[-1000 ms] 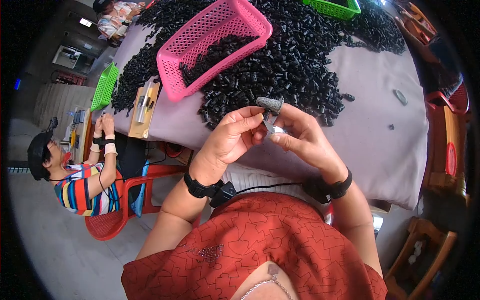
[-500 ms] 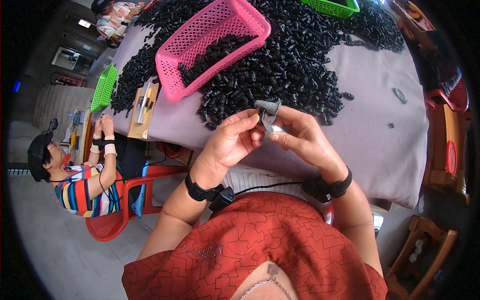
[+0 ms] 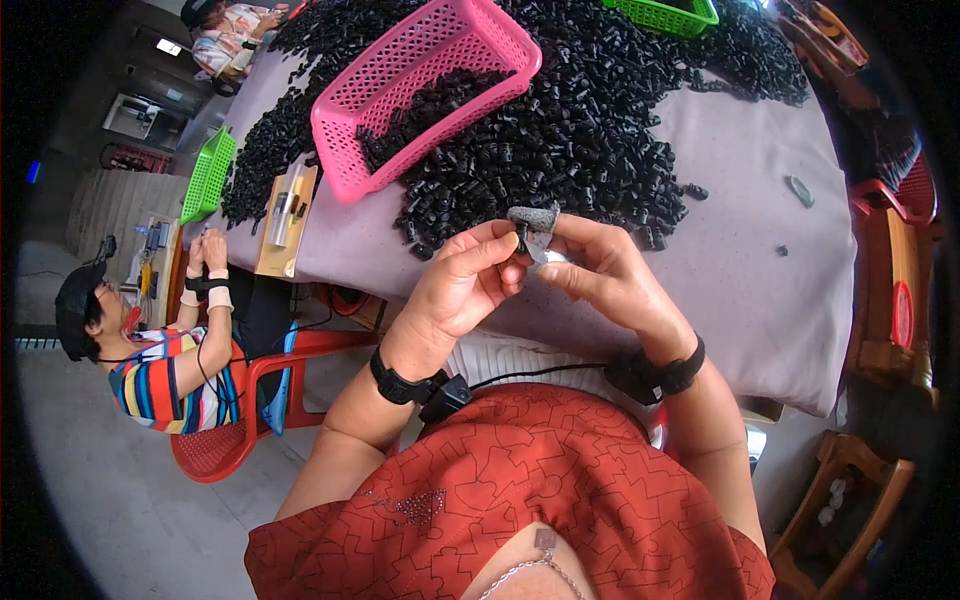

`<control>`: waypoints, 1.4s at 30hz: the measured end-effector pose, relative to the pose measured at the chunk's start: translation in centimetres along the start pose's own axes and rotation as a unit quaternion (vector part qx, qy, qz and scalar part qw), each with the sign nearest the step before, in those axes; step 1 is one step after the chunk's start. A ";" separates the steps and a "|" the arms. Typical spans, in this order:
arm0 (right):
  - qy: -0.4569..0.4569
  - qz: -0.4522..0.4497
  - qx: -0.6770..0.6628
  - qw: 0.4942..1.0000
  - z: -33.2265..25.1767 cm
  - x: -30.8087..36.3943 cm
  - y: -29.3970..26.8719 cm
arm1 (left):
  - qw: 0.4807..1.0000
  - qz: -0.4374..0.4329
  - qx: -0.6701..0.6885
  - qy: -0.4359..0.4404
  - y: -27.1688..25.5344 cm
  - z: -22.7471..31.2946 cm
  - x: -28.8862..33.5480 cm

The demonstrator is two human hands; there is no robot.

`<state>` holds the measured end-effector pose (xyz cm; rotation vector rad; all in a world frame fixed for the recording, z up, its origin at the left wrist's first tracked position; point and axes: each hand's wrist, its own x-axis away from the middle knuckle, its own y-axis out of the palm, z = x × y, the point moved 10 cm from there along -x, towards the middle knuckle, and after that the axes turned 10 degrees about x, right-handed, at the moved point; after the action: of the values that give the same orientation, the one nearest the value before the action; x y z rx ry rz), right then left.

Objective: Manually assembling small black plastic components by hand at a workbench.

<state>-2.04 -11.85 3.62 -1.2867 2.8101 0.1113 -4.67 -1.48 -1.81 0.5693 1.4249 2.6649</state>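
Both my hands are up at the near edge of the cloth-covered table, close together. Between the fingertips of my left hand point(image 3: 462, 275) is a small black plastic part point(image 3: 523, 232), mostly hidden by the fingers. My right hand point(image 3: 622, 278) pinches a small knife point(image 3: 540, 254), its pale blade against the black part. A grey, rough-looking finger cover point(image 3: 535, 215) sits at the tip of my right index finger. Just beyond my hands spreads a large pile of similar black parts point(image 3: 570, 150).
A pink perforated basket point(image 3: 340, 155) partly filled with black parts stands on the pile's left. Green baskets point(image 3: 208, 175) are at left and far back. A cardboard piece point(image 3: 278, 245) holds a clear tube. A co-worker point(image 3: 170, 375) sits left; a wooden chair point(image 3: 840, 510) stands right.
My hands stay almost in place. The knife blade and the finger cover have shifted very slightly against the black part.
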 end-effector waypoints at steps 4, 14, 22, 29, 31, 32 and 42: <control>-0.009 0.003 0.009 1.000 -0.2 0.1 -0.1 | 1.000 0.001 0.006 -0.001 -0.1 -0.2 0.0; -0.022 0.014 0.004 1.000 -0.2 0.1 -0.5 | 1.000 -0.023 -0.002 -0.006 0.7 -0.6 0.2; -0.001 -0.013 0.002 1.000 0.3 0.2 0.3 | 1.000 -0.006 -0.002 -0.002 0.1 -0.4 0.3; -0.002 -0.013 0.002 1.000 0.3 0.1 -0.2 | 0.999 -0.022 0.016 -0.019 0.5 -0.8 -0.1; -0.009 -0.028 -0.020 0.999 -0.4 0.2 -0.1 | 1.000 -0.020 -0.009 -0.007 0.8 -0.7 -0.3; -0.008 -0.025 -0.015 1.000 -0.6 0.3 0.0 | 1.000 -0.025 -0.007 -0.009 0.9 -0.8 -0.2; -0.027 -0.008 -0.037 0.999 -0.2 0.0 0.1 | 1.000 -0.020 -0.006 -0.017 0.9 -0.5 0.1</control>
<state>-2.10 -11.80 3.80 -1.2991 2.7753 0.2478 -4.83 -2.33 -1.30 0.5762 1.3968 2.6184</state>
